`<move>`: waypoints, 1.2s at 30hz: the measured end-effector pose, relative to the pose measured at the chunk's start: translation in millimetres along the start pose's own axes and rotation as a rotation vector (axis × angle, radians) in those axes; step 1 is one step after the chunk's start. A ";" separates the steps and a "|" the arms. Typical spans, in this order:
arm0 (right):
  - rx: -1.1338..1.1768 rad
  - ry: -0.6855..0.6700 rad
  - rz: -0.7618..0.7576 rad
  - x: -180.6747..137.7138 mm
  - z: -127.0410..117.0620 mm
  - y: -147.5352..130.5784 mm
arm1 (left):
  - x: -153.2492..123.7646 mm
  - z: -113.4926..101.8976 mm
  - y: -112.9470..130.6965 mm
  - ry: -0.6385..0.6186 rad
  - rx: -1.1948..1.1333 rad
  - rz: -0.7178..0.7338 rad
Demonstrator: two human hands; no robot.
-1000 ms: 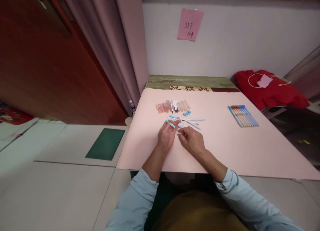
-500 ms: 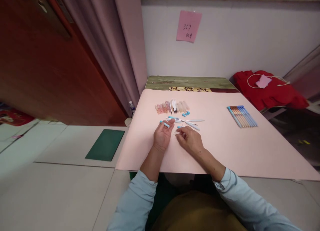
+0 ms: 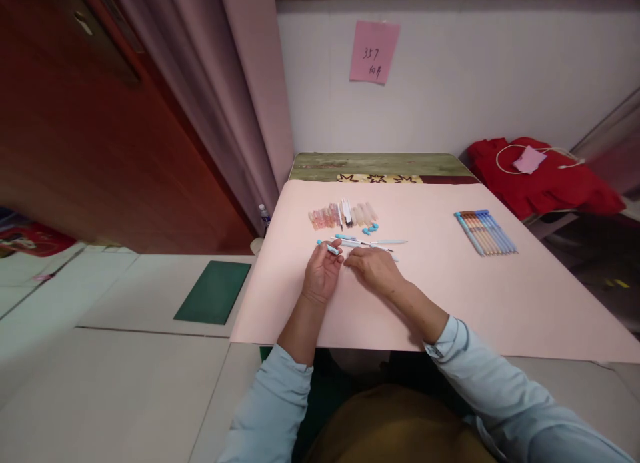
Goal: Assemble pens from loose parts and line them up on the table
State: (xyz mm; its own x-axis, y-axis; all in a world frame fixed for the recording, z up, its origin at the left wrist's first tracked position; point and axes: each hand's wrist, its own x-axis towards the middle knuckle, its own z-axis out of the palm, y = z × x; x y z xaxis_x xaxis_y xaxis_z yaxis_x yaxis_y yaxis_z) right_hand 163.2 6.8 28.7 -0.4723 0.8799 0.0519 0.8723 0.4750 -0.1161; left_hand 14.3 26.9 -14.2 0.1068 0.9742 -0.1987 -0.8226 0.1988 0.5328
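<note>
My left hand (image 3: 320, 276) rests on the pink paper sheet (image 3: 450, 296) with its fingers closed round a light blue pen piece (image 3: 327, 247), whose tip sticks out to the left. My right hand (image 3: 373, 269) lies just beside it, fingers curled and pinched at the left hand's fingertips; what it holds is too small to make out. Just beyond the hands lie loose pen parts (image 3: 373, 242), white barrels and small blue caps. Farther back sits a row of pinkish and clear pen pieces (image 3: 344, 215).
A row of several blue and orange pens (image 3: 485, 232) lies at the right of the sheet. A pink note (image 3: 374, 51) hangs on the wall. Red cloth (image 3: 543, 179) lies at the right, a green mat (image 3: 214, 291) on the floor at the left, beside a small bottle (image 3: 263, 215).
My right hand has moved left and forward to meet the left hand's fingertips. The left hand has shifted slightly left with the blue pen piece.
</note>
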 end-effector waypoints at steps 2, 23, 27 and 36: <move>-0.015 -0.002 0.033 -0.5 -1.7 1.6 | 0.5 -0.2 -0.4 -0.008 0.002 0.008; -0.006 0.262 0.263 -10.8 10.9 -0.5 | -0.9 1.3 1.1 -0.048 0.003 0.025; 0.208 0.340 0.390 -7.9 12.4 0.3 | -1.4 1.3 0.4 -0.053 0.017 0.033; 0.548 0.633 0.250 -5.0 21.2 -1.6 | -5.2 6.0 1.2 0.008 0.048 0.006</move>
State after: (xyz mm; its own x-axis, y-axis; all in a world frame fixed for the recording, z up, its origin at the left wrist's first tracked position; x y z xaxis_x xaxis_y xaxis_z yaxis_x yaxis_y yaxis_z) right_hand 161.4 1.4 7.6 0.0258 0.8750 0.4835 0.6799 0.3392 -0.6501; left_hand 16.1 22.7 -7.5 0.0976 0.9745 -0.2021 -0.7954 0.1984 0.5727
